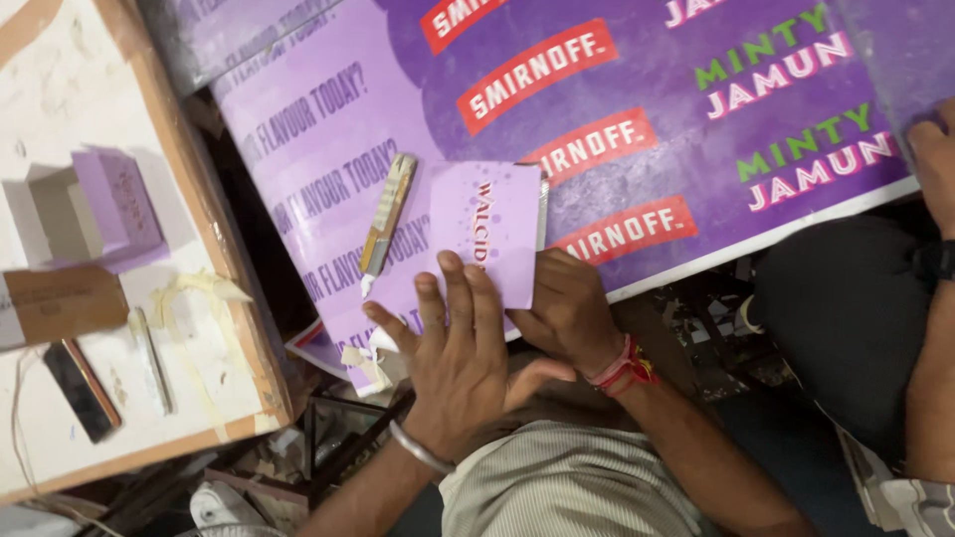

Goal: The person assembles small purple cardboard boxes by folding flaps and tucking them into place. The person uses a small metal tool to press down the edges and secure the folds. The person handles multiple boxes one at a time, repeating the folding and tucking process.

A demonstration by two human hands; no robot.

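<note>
Your left hand (453, 348) presses spread fingers flat on the small purple card (487, 234) at frame centre; right hand (567, 313) curls at its lower edge. Card looks cut; utility knife (386, 221) rests just left, unheld.

- Small open purple box (99, 204) on the table (214, 214), well left of the hands.
- Dark flat phone-like slab (82, 390) lower left.
- Co-worker's arm (935, 328) far right.
- Brown cardboard piece (62, 304) beside the box.

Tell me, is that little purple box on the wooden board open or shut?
Open. The small purple box on the wooden board shows its white hollow inside, with no lid over it.
</note>
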